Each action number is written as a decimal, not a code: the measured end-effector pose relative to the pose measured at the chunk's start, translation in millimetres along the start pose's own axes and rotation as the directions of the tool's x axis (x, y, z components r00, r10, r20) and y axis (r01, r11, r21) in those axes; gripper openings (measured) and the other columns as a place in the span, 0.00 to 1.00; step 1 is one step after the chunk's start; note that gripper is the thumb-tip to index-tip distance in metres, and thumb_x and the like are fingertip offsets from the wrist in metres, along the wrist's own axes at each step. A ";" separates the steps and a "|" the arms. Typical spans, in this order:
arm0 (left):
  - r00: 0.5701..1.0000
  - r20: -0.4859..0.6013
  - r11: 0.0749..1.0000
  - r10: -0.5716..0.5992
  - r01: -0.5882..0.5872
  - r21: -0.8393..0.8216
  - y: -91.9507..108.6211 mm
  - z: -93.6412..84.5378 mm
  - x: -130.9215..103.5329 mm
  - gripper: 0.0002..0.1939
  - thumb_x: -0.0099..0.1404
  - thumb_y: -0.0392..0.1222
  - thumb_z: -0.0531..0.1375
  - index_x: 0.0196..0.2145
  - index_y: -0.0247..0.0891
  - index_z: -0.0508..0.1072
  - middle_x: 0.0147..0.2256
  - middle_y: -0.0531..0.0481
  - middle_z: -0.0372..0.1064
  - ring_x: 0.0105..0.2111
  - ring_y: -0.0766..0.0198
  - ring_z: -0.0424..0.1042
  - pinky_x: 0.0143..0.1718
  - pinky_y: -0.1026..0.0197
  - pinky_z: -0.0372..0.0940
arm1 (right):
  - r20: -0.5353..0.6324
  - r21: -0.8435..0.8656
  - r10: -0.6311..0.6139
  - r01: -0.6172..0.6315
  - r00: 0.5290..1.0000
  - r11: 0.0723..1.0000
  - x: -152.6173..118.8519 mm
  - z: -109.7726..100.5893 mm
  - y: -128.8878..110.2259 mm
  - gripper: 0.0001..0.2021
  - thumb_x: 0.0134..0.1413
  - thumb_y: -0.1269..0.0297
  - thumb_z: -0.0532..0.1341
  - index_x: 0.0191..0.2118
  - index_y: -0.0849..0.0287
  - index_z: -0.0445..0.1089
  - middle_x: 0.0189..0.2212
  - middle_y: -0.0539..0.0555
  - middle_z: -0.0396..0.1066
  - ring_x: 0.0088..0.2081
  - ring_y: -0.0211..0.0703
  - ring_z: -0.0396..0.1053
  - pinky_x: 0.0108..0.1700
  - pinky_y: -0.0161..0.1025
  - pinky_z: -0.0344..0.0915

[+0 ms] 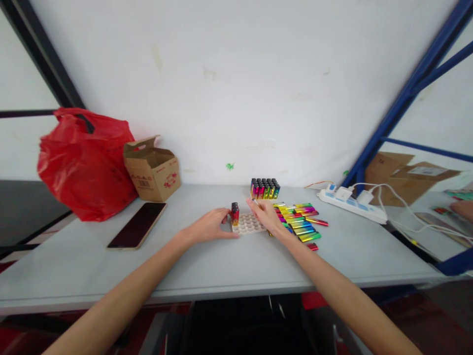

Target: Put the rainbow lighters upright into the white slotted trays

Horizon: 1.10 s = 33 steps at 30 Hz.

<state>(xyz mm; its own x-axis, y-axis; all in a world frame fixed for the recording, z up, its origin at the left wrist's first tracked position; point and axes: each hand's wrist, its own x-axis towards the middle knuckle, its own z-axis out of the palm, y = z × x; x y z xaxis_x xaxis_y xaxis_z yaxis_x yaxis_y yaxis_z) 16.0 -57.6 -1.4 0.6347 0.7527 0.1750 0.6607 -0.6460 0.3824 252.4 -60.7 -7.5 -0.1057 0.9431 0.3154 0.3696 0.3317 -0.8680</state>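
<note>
A pale tray with rows of round holes (248, 228) lies on the grey table. At its left end stand a few red lighters with black tops (235, 215). My left hand (213, 226) is beside them, thumb and fingers apart, the fingertips close to the lighters. My right hand (266, 215) is over the tray's right part, its fingers pinched together; what they hold is too small to make out. Several shiny coloured lighters (301, 222) lie loose to the right of my right hand. Behind the tray a block of upright lighters (264, 189) stands near the wall.
A phone (137, 226), an open cardboard box (157, 172) and a red plastic bag (86, 165) are on the left. At the right lies a white power strip (353, 204) with cables. Beyond the blue frame (402, 103), part of another person's hand (463, 209) shows.
</note>
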 end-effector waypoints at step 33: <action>1.000 -0.017 0.998 0.017 -0.018 -0.054 -0.3 1.4 0.1 0.32 0.57 0.71 0.67 0.42 0.39 0.73 0.37 0.47 0.74 0.35 0.55 0.72 0.37 0.56 0.66 | 0.315 -0.424 -0.235 0.358 0.919 0.832 -14.9 10.1 -11.2 0.24 0.74 0.44 0.53 0.37 0.58 0.73 0.33 0.56 0.78 0.37 0.46 0.74 0.42 0.39 0.63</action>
<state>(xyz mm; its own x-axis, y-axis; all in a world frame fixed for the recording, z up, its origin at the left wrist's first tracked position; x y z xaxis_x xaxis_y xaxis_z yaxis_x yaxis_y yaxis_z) 16.4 -57.5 -2.8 0.6390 0.7435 0.1972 0.6265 -0.6518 0.4273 240.5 -78.2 -6.4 -0.4750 0.7971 0.3729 0.6608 0.6029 -0.4471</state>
